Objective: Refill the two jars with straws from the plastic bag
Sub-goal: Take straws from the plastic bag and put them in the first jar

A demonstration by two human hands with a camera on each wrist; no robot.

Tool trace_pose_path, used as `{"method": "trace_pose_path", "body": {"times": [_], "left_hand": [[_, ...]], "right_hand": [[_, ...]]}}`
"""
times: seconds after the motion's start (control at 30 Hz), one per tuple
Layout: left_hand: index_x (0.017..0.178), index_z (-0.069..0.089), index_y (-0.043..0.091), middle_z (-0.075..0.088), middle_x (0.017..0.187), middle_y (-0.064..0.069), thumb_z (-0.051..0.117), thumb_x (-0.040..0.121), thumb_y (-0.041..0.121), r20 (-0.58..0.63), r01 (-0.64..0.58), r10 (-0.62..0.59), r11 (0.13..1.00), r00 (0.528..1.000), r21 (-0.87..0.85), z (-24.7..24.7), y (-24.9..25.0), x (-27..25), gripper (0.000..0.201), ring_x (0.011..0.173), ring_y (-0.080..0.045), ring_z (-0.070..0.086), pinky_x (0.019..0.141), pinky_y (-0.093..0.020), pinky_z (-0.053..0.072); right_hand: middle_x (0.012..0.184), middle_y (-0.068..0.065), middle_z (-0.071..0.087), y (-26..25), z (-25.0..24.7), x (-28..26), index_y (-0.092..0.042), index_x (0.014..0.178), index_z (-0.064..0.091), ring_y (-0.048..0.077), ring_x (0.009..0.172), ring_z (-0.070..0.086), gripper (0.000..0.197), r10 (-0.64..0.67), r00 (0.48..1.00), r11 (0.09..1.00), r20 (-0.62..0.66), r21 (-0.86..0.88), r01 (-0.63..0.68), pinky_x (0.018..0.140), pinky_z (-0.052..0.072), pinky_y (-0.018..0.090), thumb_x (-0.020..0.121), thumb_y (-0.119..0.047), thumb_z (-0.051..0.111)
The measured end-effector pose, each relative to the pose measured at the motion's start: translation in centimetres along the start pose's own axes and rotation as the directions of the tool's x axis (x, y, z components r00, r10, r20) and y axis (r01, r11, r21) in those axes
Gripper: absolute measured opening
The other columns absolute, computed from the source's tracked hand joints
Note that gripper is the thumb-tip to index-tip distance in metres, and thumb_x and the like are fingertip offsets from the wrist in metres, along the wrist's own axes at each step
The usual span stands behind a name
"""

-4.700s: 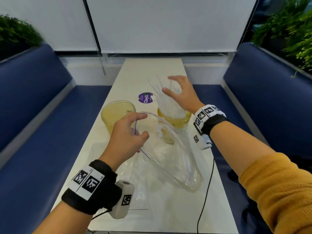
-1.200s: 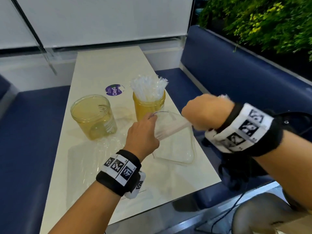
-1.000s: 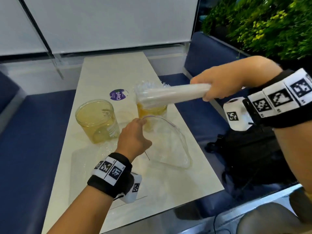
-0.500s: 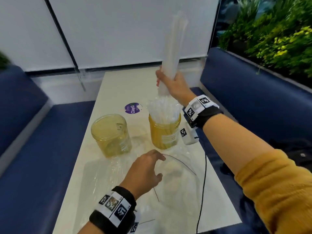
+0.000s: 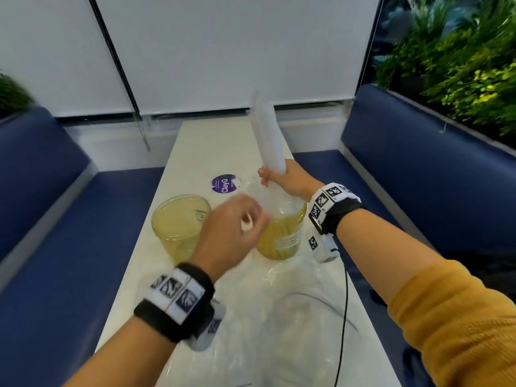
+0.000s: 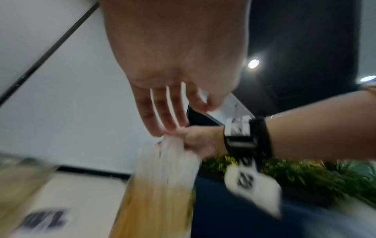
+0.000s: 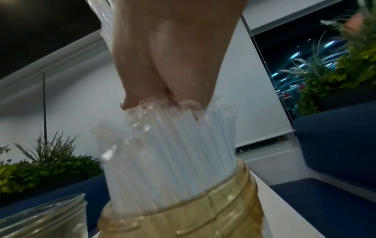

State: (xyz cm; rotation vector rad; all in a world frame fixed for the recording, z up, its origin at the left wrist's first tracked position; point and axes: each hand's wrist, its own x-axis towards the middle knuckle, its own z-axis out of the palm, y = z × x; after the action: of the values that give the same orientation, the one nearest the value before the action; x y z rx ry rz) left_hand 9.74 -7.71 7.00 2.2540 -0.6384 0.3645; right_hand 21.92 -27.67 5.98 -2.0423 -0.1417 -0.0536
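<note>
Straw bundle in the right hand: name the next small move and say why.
Probably carry the straw bundle to the empty jar and lower it in: the right hand grips it above the other jar, already packed with straws.

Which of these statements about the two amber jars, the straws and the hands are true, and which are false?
1. The right hand grips a bundle of white plastic straws. True.
2. The amber plastic jar on the left is packed with straws. False: no straws stand in it.
3. The amber plastic jar on the right holds straws. True.
4. The left hand grips the clear plastic bag. False: the bag lies on the table, untouched.
</note>
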Motion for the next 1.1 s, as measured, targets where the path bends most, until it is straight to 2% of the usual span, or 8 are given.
{"method": "trace_pose_path", "body": {"times": [0.17,0.37,0.47,0.57,0.8,0.93,1.0,1.1], "left_hand": [[0.149,0.025,0.019,0.049,0.142,-0.004,0.077,0.073,0.062,-0.080,0.217,-0.260,0.912,0.962,-0.348,-0.8,2.8,11.2,0.101,0.121,-0.022,0.056,0.100,-0.040,0.051],[0.117,0.057,0.007,0.073,0.092,-0.007,0.059,0.097,0.029,-0.042,0.143,-0.167,0.930,0.985,-0.337,1.1,2.3,15.5,0.029,0.088,-0.024,0.072,0.087,-0.046,0.058],[0.115,0.059,0.007,0.073,0.098,-0.009,0.059,0.096,0.027,-0.049,0.118,-0.140,0.942,0.989,-0.314,1.6,1.5,15.6,0.027,0.091,-0.025,0.071,0.087,-0.043,0.058],[0.109,0.064,0.008,0.076,0.090,-0.002,0.059,0.094,0.029,0.032,0.166,-0.163,0.951,0.986,-0.262,3.1,0.5,14.9,0.026,0.088,-0.019,0.072,0.088,-0.043,0.057],[0.124,0.062,0.009,0.069,0.117,-0.019,0.057,0.087,0.033,0.255,0.129,-0.147,0.988,0.956,0.087,6.0,0.1,12.7,0.044,0.110,-0.039,0.063,0.100,-0.052,0.046],[0.133,0.060,0.014,0.062,0.135,-0.010,0.073,0.062,0.064,0.237,0.202,-0.225,0.972,0.945,0.116,4.5,-2.6,12.2,0.088,0.125,-0.029,0.056,0.109,-0.049,0.040],[0.140,0.052,0.012,0.051,0.145,-0.012,0.079,0.076,0.050,0.214,0.230,-0.256,0.963,0.943,0.138,3.7,-3.9,12.0,0.079,0.133,-0.030,0.049,0.112,-0.045,0.039],[0.141,0.050,0.015,0.047,0.146,-0.012,0.068,0.091,0.043,0.224,0.249,-0.265,0.964,0.938,0.096,3.4,-5.2,11.6,0.061,0.132,-0.031,0.050,0.109,-0.046,0.042]], "right_hand": [[0.088,0.007,0.072,-1.0,0.7,-0.4,-0.007,0.092,0.070,0.021,0.083,0.067,0.023,-0.045,0.999,0.999,-0.023,0.023,0.045,0.084,0.056,0.040,0.094,-0.029,0.067],[0.098,-0.006,0.063,-2.1,-0.7,-1.8,-0.013,0.112,0.061,0.009,0.088,0.058,0.057,-0.042,0.994,0.979,-0.099,-0.202,0.021,0.075,0.048,0.023,0.074,-0.046,0.085],[0.142,0.002,0.053,-2.1,-2.9,-2.2,-0.013,0.152,0.038,0.011,0.129,0.049,0.084,-0.115,0.992,0.991,-0.048,-0.067,0.112,0.111,0.039,0.033,0.080,-0.012,0.081],[0.135,0.008,0.057,-3.3,-4.5,-2.2,-0.017,0.151,0.036,0.016,0.126,0.050,0.068,-0.184,0.945,0.951,-0.270,0.194,0.241,0.100,0.045,0.034,0.087,0.003,0.049],[0.123,0.005,0.067,-3.6,-1.6,-1.2,-0.017,0.133,0.064,0.020,0.114,0.061,0.037,-0.443,0.894,0.774,-0.066,-0.531,0.344,0.097,0.045,0.031,0.105,-0.031,0.044],[0.114,0.008,0.070,-0.5,-0.7,-1.8,-0.016,0.118,0.068,0.028,0.107,0.063,0.041,-0.280,0.960,0.746,-0.008,-0.631,0.212,0.090,0.047,0.042,0.107,-0.035,0.032],[0.109,0.006,0.069,-0.3,-1.1,-1.9,-0.019,0.101,0.065,0.030,0.104,0.061,0.047,-0.215,0.976,0.676,0.012,-0.720,0.158,0.092,0.043,0.049,0.104,-0.043,0.025],[0.128,0.004,0.065,0.0,-1.7,-1.7,-0.022,0.128,0.063,0.026,0.120,0.056,0.046,-0.290,0.946,0.739,-0.143,-0.662,0.127,0.104,0.038,0.052,0.105,-0.041,0.029]]}}
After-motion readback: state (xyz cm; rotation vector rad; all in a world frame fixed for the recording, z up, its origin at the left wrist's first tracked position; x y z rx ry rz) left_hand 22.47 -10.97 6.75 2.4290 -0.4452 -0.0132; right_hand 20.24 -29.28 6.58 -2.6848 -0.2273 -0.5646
